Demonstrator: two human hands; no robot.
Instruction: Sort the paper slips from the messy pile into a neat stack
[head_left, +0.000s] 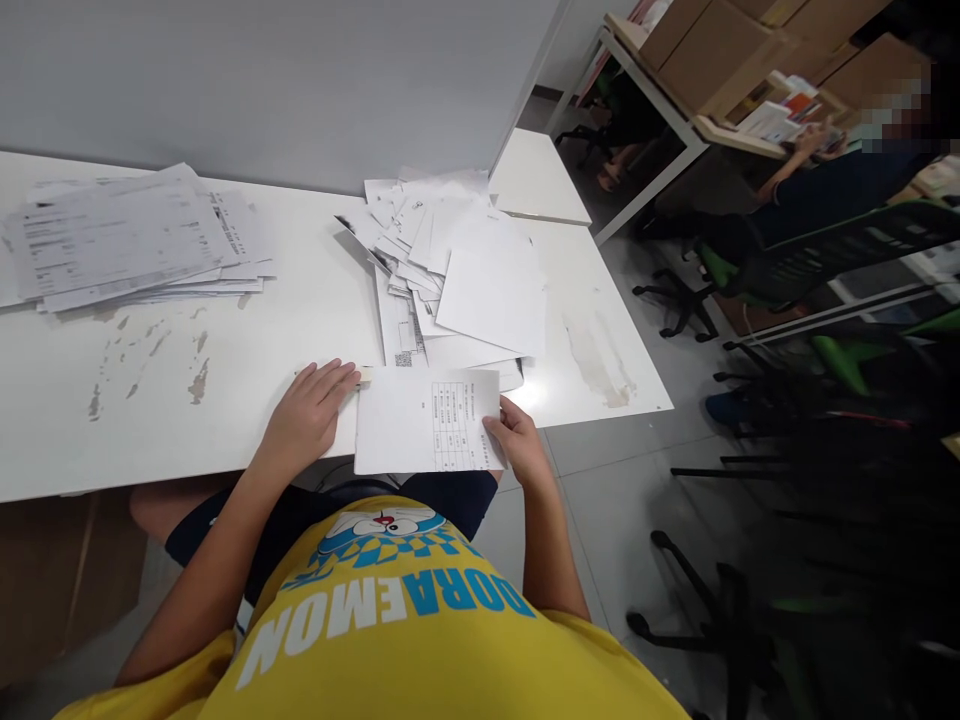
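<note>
White paper everywhere lol. Printed sheet (394, 425) sits between the two sets of fingers, and the right hand (520, 440) has its thumb and fingers clamped on the right edge of it. Left hand (304, 420) is stretched out low over the counter (307, 300), fingers close together, tips just beside the sheet's left edge. Some small pale scrap (366, 376) peeks out at those tips, but the thumb is hidden, so can't tell if they've got a grip on it

Progress-wise, my guess: one sheet is in hand and that's all I'd call done. Plenty remains in the messy loose pile (487, 290) straight beyond the sheet, corners poking every which way. Flatter stack (124, 235) sits well off to the left of the left fingers and further out, fairly squared up but with a few skewed edges. No clue which papers are handled

Edges: the sheet's near side sticks out past the counter's front edge, toward the lap. Right of the right fingers, the counter runs out soon, then tiled floor (592, 470). Pile leaves little room straight ahead. Best elbow room looks left of the left fingers, where the top just has worn marks (199, 385), though the grey panel (262, 90) stops things at the back
</note>
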